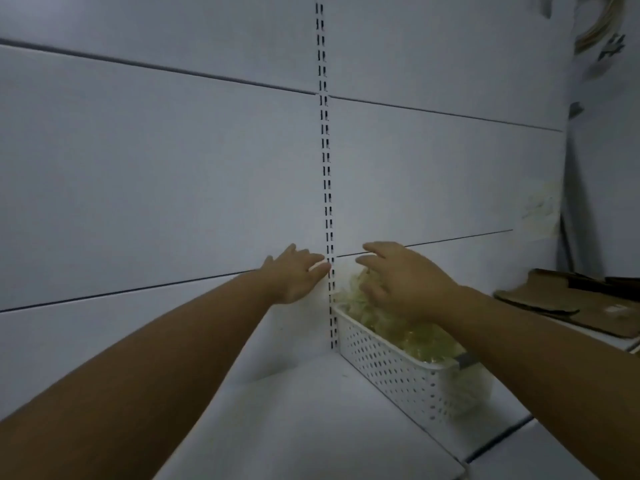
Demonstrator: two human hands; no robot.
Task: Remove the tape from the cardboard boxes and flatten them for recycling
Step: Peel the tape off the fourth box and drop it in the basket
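Head view shows us one relation that matters. The wad of tape (391, 327) lies directly under our right hand (405, 282), heaped in the white basket (398, 372), so the right hand is the nearer one. Its fingers are spread and loosely curved over the wad, but blur keeps us from telling whether the lower fingertips pinch any tape.

Our left hand (298, 275) hovers just left of the basket's far end with straight fingers and holds nothing.

The basket is hard perforated plastic. Its long axis runs from the slotted upright (327, 168) at its far end back toward us. The tape is glossy, crumpled and pale yellow-green.

Right of the basket, well apart, the cardboard (588, 306) lies flattened, brown and matte, on the smooth white shelf (311, 410) that carries the basket.
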